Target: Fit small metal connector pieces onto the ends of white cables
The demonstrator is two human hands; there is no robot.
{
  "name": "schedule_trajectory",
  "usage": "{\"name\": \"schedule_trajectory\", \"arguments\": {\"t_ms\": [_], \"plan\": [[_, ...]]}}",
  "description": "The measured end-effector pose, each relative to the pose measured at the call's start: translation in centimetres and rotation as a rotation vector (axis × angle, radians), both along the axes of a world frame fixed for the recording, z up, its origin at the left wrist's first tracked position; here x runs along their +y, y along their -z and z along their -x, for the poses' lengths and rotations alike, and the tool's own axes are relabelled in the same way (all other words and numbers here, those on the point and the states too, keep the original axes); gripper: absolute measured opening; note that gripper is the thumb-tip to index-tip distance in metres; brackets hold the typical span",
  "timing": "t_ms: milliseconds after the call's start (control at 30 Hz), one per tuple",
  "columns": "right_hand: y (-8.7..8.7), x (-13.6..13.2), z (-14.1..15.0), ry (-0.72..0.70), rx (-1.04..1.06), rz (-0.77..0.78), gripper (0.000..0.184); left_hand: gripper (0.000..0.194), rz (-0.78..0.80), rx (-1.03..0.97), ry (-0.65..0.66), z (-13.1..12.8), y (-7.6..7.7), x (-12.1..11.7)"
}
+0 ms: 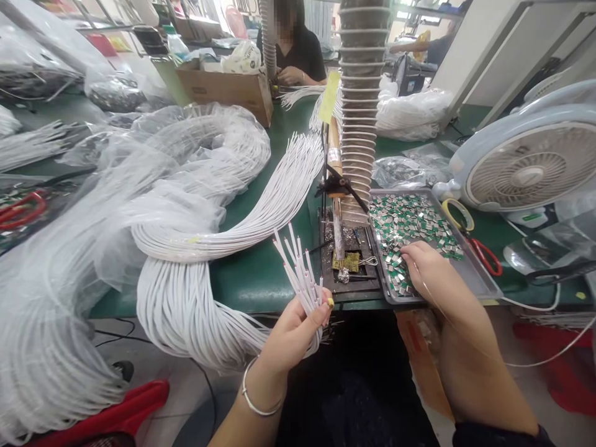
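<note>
My left hand [293,335] is shut around a bundle of thin white cables [298,273], whose pale tips fan upward above my fingers. Their lower lengths run down and join a large coiled mass of white cables [186,310] on the green workbench. My right hand [433,273] rests over a metal tray [484,273], with its fingertips down among many small green-and-silver metal pieces [410,230]. I cannot tell whether those fingers pinch a piece. A thin white wire crosses the back of that hand.
A small soldering stand [347,261] with a ribbed extraction hose [363,93] rises between my hands. Red-handled scissors [484,254], yellow tape [459,214] and a pale blue fan [526,167] sit right. Beyond, a co-worker [298,62] sits behind a cardboard box [223,87].
</note>
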State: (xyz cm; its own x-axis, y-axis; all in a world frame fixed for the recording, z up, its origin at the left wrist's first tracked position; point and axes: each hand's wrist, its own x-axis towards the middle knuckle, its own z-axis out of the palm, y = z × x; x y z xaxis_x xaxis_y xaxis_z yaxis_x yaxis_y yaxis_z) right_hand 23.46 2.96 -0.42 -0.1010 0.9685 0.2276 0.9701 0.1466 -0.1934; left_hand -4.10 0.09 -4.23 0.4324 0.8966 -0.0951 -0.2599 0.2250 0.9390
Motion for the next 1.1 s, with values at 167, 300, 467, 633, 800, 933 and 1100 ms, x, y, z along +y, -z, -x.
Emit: {"name": "schedule_trajectory", "arguments": {"t_ms": [167, 300, 467, 633, 800, 933, 1100], "plan": [[-0.7, -0.5, 0.6, -0.072, 0.089, -0.039, 0.027, 0.017, 0.004, -0.02, 0.022, 0.1, 0.1, 0.0], [-0.9, -1.0, 0.3, -0.049, 0.166, -0.189, 0.024, 0.016, -0.002, -0.03, 0.028, 0.3, 0.2, -0.1], [-0.8, -1.3, 0.2, 0.002, 0.179, -0.28, 0.019, 0.015, -0.039, -0.031, 0.029, 0.5, 0.5, 0.0], [-0.7, -1.2, 0.9, -0.03, 0.204, -0.253, 0.016, 0.017, -0.037, -0.03, 0.016, 0.5, 0.6, 0.0], [-0.4, -0.6, 1.9, -0.071, 0.166, -0.192, 0.014, 0.024, 0.021, 0.006, -0.06, 0.1, 0.3, 0.0], [0.0, -0.3, 2.3, -0.048, 0.063, -0.12, 0.014, 0.024, 0.027, -0.031, -0.06, -0.1, 0.2, 0.0], [0.2, -0.4, 2.4, -0.049, -0.018, -0.152, 0.017, 0.026, -0.01, -0.084, -0.042, -0.1, 0.3, 0.1]]}}
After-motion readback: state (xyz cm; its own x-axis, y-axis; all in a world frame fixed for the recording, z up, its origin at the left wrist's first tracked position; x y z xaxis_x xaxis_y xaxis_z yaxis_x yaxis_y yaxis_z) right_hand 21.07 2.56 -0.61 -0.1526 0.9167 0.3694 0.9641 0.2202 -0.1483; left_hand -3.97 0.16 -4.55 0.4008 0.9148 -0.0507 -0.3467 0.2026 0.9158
